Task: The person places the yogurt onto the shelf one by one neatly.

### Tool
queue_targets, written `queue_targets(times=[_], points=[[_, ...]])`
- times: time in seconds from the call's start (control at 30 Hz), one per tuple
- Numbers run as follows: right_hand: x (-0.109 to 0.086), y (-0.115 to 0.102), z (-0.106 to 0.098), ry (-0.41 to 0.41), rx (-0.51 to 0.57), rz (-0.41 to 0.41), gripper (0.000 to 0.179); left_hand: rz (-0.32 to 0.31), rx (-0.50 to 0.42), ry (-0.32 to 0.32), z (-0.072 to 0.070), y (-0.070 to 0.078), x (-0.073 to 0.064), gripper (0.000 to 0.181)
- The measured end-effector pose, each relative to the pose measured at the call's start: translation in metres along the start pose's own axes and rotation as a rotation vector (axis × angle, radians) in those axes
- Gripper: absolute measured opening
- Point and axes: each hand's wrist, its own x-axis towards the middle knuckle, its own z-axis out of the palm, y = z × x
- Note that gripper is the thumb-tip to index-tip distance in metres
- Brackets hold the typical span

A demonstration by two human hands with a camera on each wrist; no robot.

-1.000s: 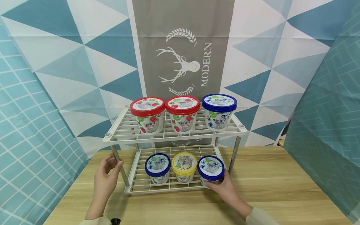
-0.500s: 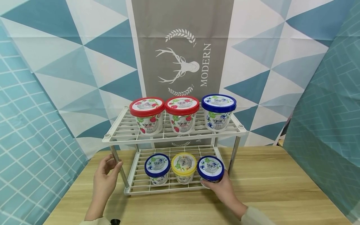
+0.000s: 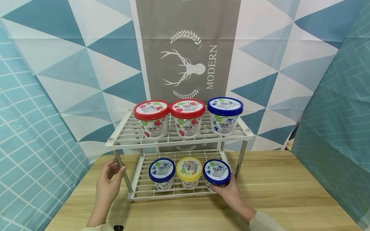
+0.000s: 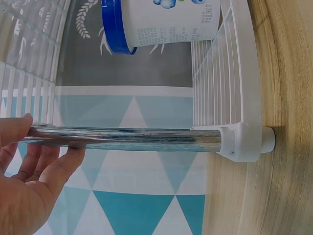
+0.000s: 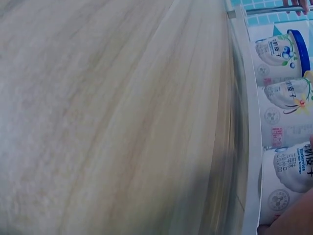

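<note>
My right hand (image 3: 230, 193) grips a small blue-lidded tub (image 3: 216, 171) at the right end of the lower shelf, thumb in front and the other fingers mostly hidden behind. On the left, my left hand (image 3: 108, 183) holds the front metal post (image 4: 146, 139) of the white two-tier rack (image 3: 173, 143) between thumb and fingertips. To the left of the gripped tub stand a yellow-lidded tub (image 3: 189, 168) and another blue-lidded tub (image 3: 162, 170). The right wrist view shows these tubs in a row, printed sides facing out.
Two larger red-lidded tubs (image 3: 151, 110) and a large blue-lidded tub (image 3: 225, 109) stand on the upper shelf. The rack rests on a wooden table (image 3: 274, 192). Behind it hangs a patterned cloth (image 3: 260, 48), with tiled cloth (image 3: 26, 128) at the left.
My right forearm has shifted slightly left while the hand stays on the blue-lidded tub, which has barely moved. The left hand remains on the post.
</note>
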Motion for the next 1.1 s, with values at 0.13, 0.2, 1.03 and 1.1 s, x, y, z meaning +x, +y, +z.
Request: queue_targets(times=[0.13, 0.2, 1.03, 1.1], points=[[0.0023, -0.0002, -0.0007, -0.020, 0.037, -0.023, 0.089, 0.002, 0.001, 0.003, 0.0002, -0.0006, 0.0002, 0.035], [0.0038, 0.0001, -0.0007, -0.031, 0.057, -0.030, 0.087, 0.005, 0.002, 0.005, 0.0004, -0.0009, 0.0004, 0.035], [0.0100, 0.0027, -0.0022, -0.023, 0.061, 0.001, 0.090, 0.009, 0.027, 0.010, 0.0007, 0.0000, 0.0005, 0.034], [0.0102, 0.0026, -0.0028, -0.024, 0.055, 0.005, 0.090, 0.009, 0.028, 0.010, 0.0007, -0.0001, 0.0005, 0.034]])
